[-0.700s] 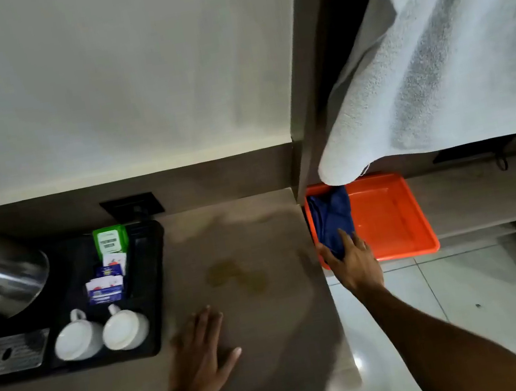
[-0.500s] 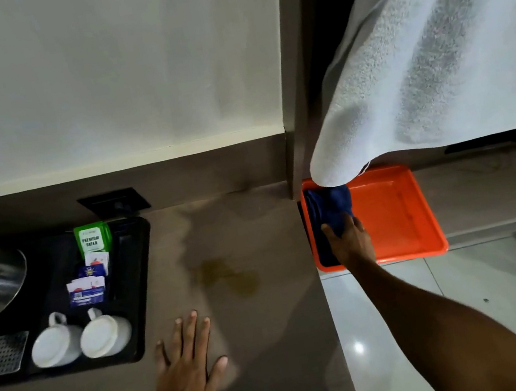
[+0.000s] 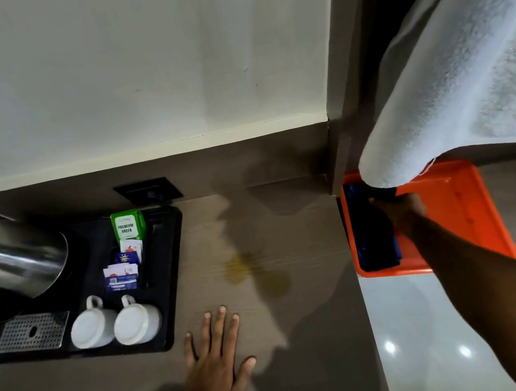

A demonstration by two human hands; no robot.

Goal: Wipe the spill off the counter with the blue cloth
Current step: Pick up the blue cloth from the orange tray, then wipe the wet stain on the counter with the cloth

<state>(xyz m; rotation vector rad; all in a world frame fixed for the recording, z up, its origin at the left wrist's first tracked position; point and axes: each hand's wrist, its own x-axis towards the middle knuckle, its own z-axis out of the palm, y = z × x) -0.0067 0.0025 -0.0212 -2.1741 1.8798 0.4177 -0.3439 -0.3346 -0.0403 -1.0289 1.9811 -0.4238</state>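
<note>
A yellowish spill lies in the middle of the brown counter. The blue cloth lies along the left side of an orange tray just past the counter's right end, lower than the counter. My right hand reaches into the tray and its fingers are closed on the far end of the cloth, partly under a hanging white towel. My left hand rests flat on the counter with fingers spread, just in front of the spill and holding nothing.
A black tray at the counter's left carries a steel kettle, two white cups, tea sachets and a green box. A white towel hangs over the orange tray. Glossy floor tiles lie at the lower right.
My right hand has moved farther back in the orange tray along the blue cloth and closed on its far end. My left hand stays flat on the counter. The camera view shifted.
</note>
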